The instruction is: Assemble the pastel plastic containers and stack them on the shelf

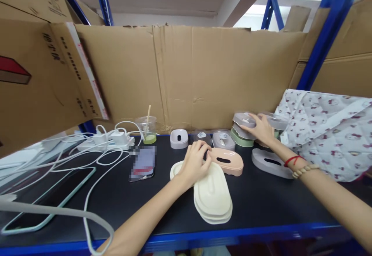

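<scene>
My left hand, fingers curled, is over the cream oval pieces and closes at the left end of a peach oval lid with a dark slot. Part of that grip is hidden behind the fingers. At the back right, my right hand has its thumb and fingers on the side of a grey-lilac oval piece, stacked under a clear-topped piece and above a green one. A grey slotted lid lies below my right wrist.
A small lilac slotted box and a clear-topped lilac box stand along the cardboard wall. Leftward are a cup, a phone, a larger phone and tangled white cables. Quilted fabric bulges at right.
</scene>
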Demonstrator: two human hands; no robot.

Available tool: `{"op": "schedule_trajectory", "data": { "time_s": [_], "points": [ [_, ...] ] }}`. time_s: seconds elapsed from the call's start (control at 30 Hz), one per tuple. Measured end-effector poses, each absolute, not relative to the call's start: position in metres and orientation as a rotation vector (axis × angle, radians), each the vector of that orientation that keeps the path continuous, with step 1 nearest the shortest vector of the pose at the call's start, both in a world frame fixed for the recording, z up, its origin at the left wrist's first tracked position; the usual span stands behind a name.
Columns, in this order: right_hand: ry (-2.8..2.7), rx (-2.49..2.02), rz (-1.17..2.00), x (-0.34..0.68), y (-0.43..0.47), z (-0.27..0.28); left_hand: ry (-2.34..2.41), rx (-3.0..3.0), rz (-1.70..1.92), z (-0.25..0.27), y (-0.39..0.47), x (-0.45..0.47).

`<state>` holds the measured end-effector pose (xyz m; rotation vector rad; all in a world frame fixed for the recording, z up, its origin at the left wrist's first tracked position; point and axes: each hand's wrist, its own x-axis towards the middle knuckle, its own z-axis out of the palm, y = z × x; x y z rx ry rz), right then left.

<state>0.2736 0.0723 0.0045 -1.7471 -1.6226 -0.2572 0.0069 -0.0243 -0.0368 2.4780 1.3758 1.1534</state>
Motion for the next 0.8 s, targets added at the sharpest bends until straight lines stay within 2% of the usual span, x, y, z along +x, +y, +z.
{"op": "schedule_trajectory", "data": {
  "time_s": [0.13, 0.27, 0.4, 0.57, 0.73, 0.8],
  "points": [
    [-1.611, -1.749, -0.315, 0.263, 0.066, 0.010, 1.300, 2.480, 1.040, -0.035, -0.030, 0.010],
    [-1.779, -1.579, -0.398, 0.232, 0.043, 0.017, 1.004, 2.532, 0.742, -0.029, -0.040, 0.008],
    [-2.002, -1.692, -0.150, 0.184, 0.029, 0.005, 0.943, 2.523, 0.552, -0.033, -0.042, 0.009],
    [-1.896, -2.088, 0.031, 0.151, 0.034, -0.010, 1.409, 2.449, 0.688, -0.043, -0.027, 0.010],
    [-1.962, -1.930, -0.047, 0.166, 0.028, -0.008, 1.876, 2.236, 0.775, -0.030, -0.013, -0.007],
    [-2.086, -1.842, 0.010, 0.173, 0.021, -0.005, 2.104, 2.100, 0.709, -0.021, -0.012, -0.018]
  ]
}}
